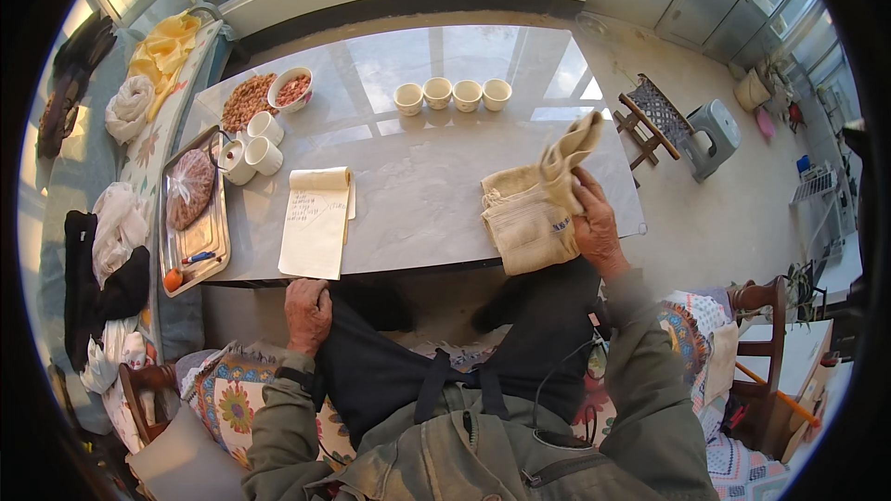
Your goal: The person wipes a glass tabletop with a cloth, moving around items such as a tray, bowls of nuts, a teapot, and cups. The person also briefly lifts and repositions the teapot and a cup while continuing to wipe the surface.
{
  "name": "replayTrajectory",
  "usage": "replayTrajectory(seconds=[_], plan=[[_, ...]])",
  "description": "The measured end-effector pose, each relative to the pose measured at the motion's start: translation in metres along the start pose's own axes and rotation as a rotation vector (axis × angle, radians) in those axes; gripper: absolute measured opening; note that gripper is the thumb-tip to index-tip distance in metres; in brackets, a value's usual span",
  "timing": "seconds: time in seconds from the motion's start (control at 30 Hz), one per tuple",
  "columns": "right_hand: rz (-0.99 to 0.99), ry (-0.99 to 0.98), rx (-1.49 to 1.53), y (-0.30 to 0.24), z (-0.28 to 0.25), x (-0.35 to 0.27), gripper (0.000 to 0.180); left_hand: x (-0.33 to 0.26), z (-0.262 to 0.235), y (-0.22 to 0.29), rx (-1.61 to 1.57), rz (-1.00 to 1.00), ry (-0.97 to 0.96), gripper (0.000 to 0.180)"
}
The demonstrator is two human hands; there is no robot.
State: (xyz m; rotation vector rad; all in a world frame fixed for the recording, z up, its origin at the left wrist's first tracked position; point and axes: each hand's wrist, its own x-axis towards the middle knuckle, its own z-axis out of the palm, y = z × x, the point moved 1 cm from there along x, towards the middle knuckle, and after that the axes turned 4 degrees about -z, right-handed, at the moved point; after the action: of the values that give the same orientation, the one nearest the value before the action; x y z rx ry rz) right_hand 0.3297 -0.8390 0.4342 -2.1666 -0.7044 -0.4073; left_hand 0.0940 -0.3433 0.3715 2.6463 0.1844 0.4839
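Note:
My right hand grips a beige cloth at the right front edge of the grey table; one corner of the cloth is lifted and folded up above the hand. My left hand rests closed on my left knee, just below the table edge and holding nothing. A cream notepad with handwriting lies on the table above my left hand. Several small white cups stand in a row at the far side of the table.
At the far left of the table sit a pile of nuts, a bowl of nuts and white mugs. A metal tray holds a bagged item. Clothes lie on the left bench. A grey stool stands at right.

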Motion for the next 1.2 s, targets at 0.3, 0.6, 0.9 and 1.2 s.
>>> replayTrajectory(seconds=[0.3,0.6,0.9,1.2], plan=[[-0.008,-0.515,-0.167,-0.033,0.011,-0.014,0.060,-0.001,0.001,-0.003,0.000,0.018,0.011,0.009],[-0.031,-0.555,-0.416,-0.045,-0.009,-0.024,0.066,-0.002,0.002,-0.003,-0.010,0.012,0.016,0.010],[0.136,-0.129,-0.291,0.003,0.011,-0.031,0.061,-0.001,-0.001,0.001,-0.008,0.015,0.019,0.010],[0.712,0.523,0.731,0.024,0.035,-0.002,0.020,-0.002,0.000,-0.003,-0.008,0.011,0.015,0.011]])
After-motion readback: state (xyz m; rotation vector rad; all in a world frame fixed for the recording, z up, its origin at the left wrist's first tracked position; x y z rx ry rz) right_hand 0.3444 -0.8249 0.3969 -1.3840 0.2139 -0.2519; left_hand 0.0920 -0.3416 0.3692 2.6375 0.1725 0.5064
